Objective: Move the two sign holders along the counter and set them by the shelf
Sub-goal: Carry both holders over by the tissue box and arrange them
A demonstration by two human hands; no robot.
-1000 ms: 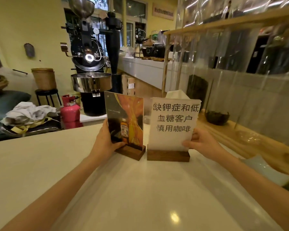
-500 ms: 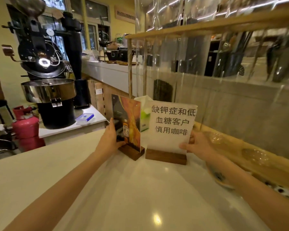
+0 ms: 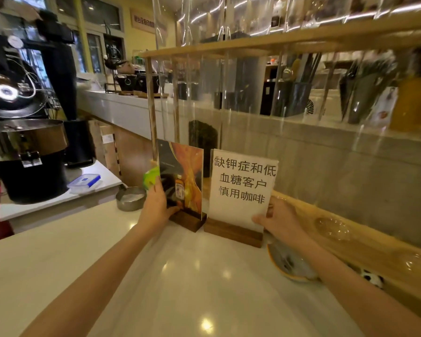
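Left hand (image 3: 156, 207): clamped on the left edge of the picture sign holder (image 3: 182, 181), thumb across its front; fingers behind
Right hand (image 3: 281, 218): gripping the lower right corner of the text sign holder (image 3: 241, 188), thumb on the paper face
Sign holders: upright on the white counter (image 3: 180, 288); wooden bases nearly touching; both just in front of the wooden shelf (image 3: 289, 42)
Nearby: metal bowl (image 3: 130, 198) left of the left hand; shallow dish (image 3: 289, 263) under the right forearm
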